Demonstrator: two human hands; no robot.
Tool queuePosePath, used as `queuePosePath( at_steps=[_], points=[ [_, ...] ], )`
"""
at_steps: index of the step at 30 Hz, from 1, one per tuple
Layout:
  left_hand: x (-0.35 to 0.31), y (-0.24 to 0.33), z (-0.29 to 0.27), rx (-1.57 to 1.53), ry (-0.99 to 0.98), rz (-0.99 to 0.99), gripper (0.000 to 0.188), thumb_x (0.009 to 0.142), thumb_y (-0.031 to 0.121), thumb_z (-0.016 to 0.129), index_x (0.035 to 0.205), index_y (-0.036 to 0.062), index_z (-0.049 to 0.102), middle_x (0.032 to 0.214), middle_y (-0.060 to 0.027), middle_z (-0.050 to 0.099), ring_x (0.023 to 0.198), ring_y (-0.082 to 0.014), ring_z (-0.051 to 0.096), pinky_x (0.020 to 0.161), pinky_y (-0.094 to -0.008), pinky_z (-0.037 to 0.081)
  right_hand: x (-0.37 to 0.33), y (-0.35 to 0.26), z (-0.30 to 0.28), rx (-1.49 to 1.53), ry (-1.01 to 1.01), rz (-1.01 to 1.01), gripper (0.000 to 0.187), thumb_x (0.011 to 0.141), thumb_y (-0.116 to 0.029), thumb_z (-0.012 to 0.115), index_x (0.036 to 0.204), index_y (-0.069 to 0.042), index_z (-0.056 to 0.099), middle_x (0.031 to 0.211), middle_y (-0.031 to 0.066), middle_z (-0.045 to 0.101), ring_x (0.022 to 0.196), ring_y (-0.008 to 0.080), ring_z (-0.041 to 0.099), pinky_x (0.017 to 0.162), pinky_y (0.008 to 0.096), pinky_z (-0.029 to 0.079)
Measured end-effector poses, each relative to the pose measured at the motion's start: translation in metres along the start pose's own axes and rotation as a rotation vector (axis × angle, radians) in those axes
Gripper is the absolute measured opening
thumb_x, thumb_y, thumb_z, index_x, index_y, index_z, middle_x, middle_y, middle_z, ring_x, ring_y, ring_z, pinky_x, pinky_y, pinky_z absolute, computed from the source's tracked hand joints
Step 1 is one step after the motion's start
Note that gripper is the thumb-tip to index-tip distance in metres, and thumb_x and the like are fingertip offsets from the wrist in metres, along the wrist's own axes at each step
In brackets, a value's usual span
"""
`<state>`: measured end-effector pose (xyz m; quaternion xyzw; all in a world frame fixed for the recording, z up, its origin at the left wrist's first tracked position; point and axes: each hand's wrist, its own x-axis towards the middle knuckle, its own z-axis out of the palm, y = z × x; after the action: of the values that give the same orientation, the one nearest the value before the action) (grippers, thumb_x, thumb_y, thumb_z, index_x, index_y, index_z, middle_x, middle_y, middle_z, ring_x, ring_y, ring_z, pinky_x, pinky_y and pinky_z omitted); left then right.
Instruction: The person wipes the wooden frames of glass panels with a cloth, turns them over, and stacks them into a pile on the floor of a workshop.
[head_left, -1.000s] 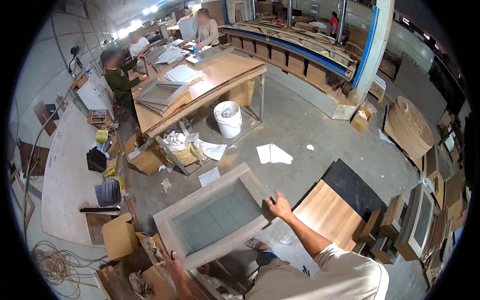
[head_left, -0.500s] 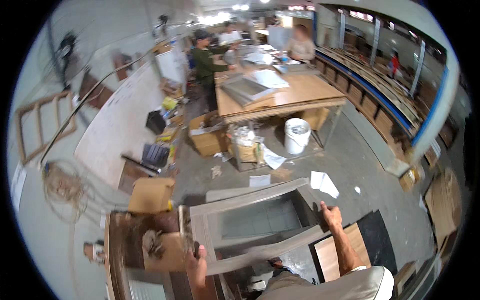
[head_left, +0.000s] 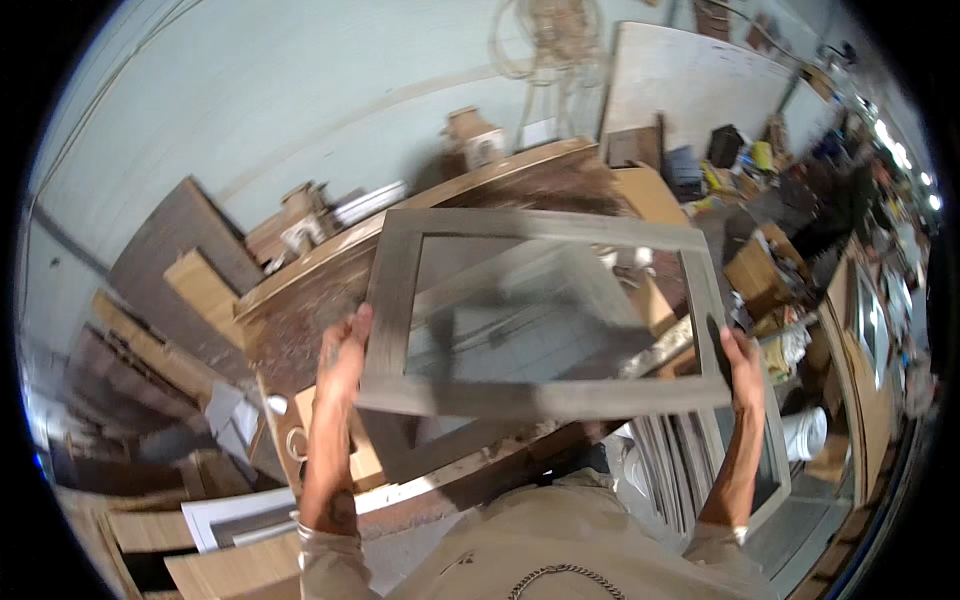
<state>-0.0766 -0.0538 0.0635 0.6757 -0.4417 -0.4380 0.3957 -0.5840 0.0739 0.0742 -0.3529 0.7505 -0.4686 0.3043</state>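
Note:
A grey wood-grain door frame (head_left: 545, 400) is raised in front of my body, its middle showing either glass or an opening; I cannot tell which. My left hand (head_left: 343, 352) is closed on its left side, thumb up along the edge. At the opposite side my right hand (head_left: 742, 366) grips the frame's right edge. Through the middle shows a second, similar grey frame (head_left: 425, 455) with a pane, lying tilted on the brown workbench (head_left: 300, 345) beneath. Some blur softens the held frame.
A raised wooden ledge (head_left: 480, 186) runs along the bench's back, by the wall. Dark boards (head_left: 180, 245) lean at the left. Several thin grey panels or frames (head_left: 670, 470) stand beside my right forearm. Farther right are a cardboard box (head_left: 765, 265) and a white bucket (head_left: 805, 433).
My view has swung left from the room toward the wall and bench. The held frame has come round with me and is now over the bench, still in both hands.

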Motion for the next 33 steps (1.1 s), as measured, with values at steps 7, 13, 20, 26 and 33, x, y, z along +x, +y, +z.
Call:
queuePosePath(
  at_steps=[7,13,20,26,33],
  points=[
    [0.107,-0.072,-0.100,-0.020,-0.019,-0.307,0.086,0.085,0.056,0.057,0.136,-0.0099,0.033,0.146,-0.0264,0.026,0.137,-0.0341,0.024,0.108,-0.0431,0.025,0.175,-0.113,0.201,-0.613,-0.671,-0.220,0.066,0.086,-0.051,0.058,0.109,0.011,0.059,0.101,0.0208,0.065,0.095,0.0271,0.061,0.086,0.0338,0.044],
    [0.203,-0.154,-0.088,0.385,0.118,-0.488,0.093,0.079,0.070,0.053,0.125,-0.0103,0.048,0.135,-0.0264,0.044,0.131,-0.0364,0.037,0.102,-0.0414,0.034,0.294,-0.079,0.362,-0.995,-0.949,-0.453,0.077,0.084,-0.063,0.050,0.105,0.010,0.061,0.107,0.0303,0.060,0.103,0.0418,0.057,0.086,0.0438,0.044],
    [0.234,-0.201,-0.056,0.370,0.087,-0.275,0.079,0.080,0.067,0.053,0.107,-0.0067,0.061,0.100,-0.0227,0.061,0.098,-0.0349,0.054,0.086,-0.0452,0.043,0.335,0.025,0.407,-0.910,-0.930,-0.499,0.063,0.088,-0.054,0.052,0.106,0.006,0.056,0.090,0.0250,0.063,0.083,0.0365,0.062,0.073,0.0417,0.046],
    [0.241,-0.265,-0.046,0.891,0.043,0.079,0.090,0.077,0.064,0.059,0.134,-0.0031,0.037,0.142,-0.0216,0.027,0.133,-0.0361,0.024,0.107,-0.0537,0.015,0.342,0.084,0.447,-0.942,-0.660,-0.970,0.074,0.086,-0.055,0.052,0.141,-0.007,0.034,0.139,0.0204,0.040,0.126,0.0346,0.042,0.102,0.0474,0.034],
    [0.246,-0.283,-0.029,0.912,0.084,0.190,0.121,0.066,0.073,0.062,0.143,-0.0038,0.010,0.149,-0.0166,0.014,0.141,-0.0333,0.008,0.112,-0.0540,-0.002,0.342,0.121,0.463,-0.791,-0.660,-1.073,0.079,0.085,-0.055,0.052,0.147,-0.014,0.023,0.152,0.0133,0.020,0.140,0.0327,0.017,0.113,0.0513,0.006]
  ],
)
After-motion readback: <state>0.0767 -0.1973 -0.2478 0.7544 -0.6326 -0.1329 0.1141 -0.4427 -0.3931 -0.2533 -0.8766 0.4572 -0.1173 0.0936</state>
